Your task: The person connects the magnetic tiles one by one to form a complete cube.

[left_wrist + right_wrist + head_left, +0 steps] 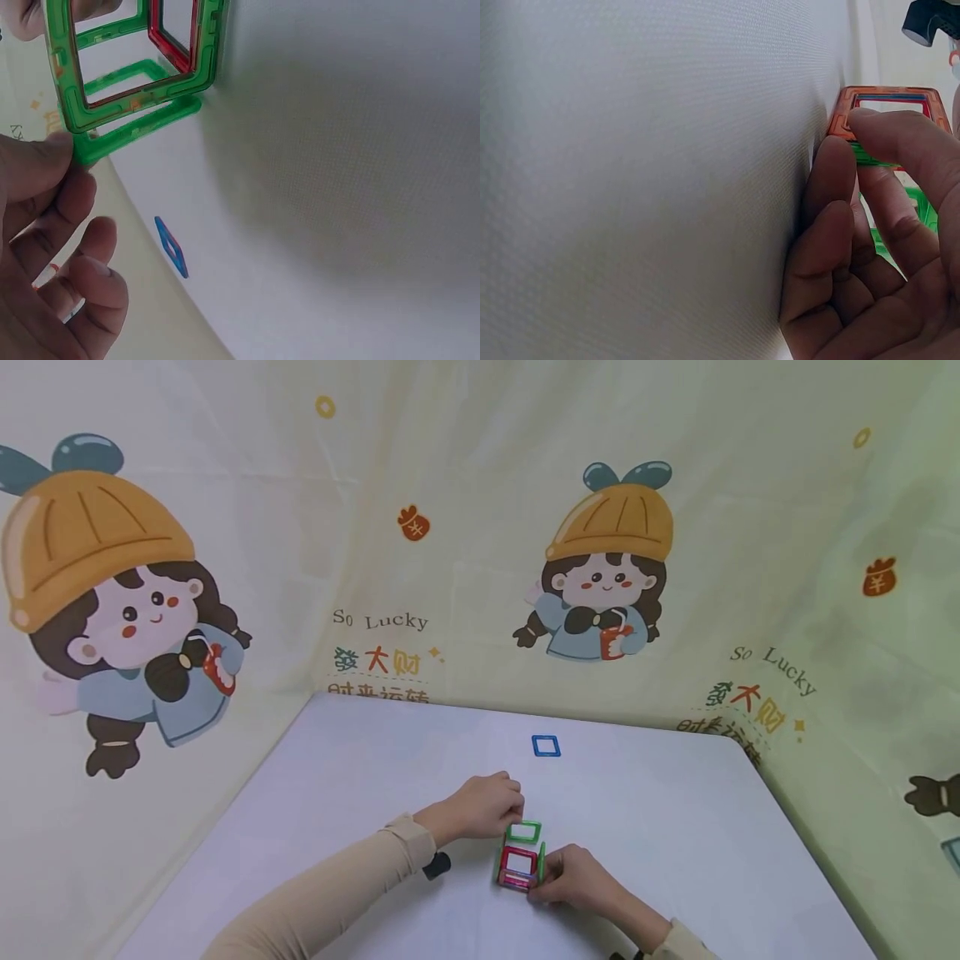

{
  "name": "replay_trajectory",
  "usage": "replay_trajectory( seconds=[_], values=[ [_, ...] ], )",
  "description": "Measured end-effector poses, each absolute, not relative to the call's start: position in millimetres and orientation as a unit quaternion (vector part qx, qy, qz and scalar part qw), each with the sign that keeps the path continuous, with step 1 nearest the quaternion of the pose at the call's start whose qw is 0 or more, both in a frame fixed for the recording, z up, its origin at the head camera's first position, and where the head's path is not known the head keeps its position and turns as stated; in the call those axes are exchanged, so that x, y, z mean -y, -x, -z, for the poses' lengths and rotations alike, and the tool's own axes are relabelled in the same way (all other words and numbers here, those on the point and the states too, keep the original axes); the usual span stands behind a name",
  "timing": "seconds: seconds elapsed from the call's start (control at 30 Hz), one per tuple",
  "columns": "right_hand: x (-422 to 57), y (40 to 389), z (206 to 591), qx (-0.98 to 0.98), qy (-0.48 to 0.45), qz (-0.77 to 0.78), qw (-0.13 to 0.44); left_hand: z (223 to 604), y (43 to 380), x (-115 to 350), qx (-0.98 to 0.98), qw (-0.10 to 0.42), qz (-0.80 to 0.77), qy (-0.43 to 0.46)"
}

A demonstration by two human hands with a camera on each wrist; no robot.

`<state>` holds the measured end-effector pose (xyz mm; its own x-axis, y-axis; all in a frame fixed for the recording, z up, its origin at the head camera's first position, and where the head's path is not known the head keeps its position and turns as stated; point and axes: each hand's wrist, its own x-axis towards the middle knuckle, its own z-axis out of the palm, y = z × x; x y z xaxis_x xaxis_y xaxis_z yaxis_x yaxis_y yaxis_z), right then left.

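Observation:
A small box-like build of square magnetic tiles stands on the table, with a red tile (520, 850) on top and an orange tile (841, 112) on its near side. My left hand (487, 806) is at its far end, thumb and finger pinching the corner of a green magnetic tile (142, 133) that juts out beside another upright green tile (64, 82). At the near right, my right hand (581, 878) grips the build, with the thumb against the orange tile and a finger along the green side. The hand hides part of that side.
Farther back on the white table (637, 793) lies a blue square magnetic tile (536, 747). A small black object (437, 865) is beside the left sleeve. A printed curtain (480, 568) hangs behind and along the sides of the table.

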<state>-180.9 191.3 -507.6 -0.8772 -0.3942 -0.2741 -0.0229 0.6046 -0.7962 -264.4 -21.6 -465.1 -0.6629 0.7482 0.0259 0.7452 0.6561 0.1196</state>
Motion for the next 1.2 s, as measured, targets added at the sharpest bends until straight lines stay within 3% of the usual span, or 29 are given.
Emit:
replay_trajectory(
  seconds=[0.3, 0.53, 0.7, 0.8, 1.03, 1.2],
  values=[
    [-188.9, 186.4, 506.1, -0.861, 0.137, 0.435, 0.224, 463.2, 258.4, 29.3, -0.902, 0.06, -0.092, -0.419],
    [-193.0, 190.7, 504.9, -0.854, 0.167, 0.428, 0.243, 478.5, 244.1, 53.2, -0.897, 0.189, -0.214, -0.338],
    [-218.9, 206.1, 500.0, -0.827, 0.166, 0.455, 0.287, 494.0, 229.1, 55.3, -0.9, 0.206, -0.237, -0.301],
    [-236.9, 228.5, 497.7, -0.83, 0.138, 0.473, 0.262, 500.7, 224.9, 49.5, -0.909, 0.187, -0.242, -0.282],
    [-225.9, 331.3, 501.7, -0.908, 0.031, 0.411, 0.073, 507.5, 216.7, 44.6, -0.93, 0.16, -0.247, -0.222],
    [-215.3, 383.9, 498.4, -0.94, 0.037, 0.327, 0.087, 509.1, 217.9, 42.9, -0.921, 0.166, -0.271, -0.225]
  ],
)
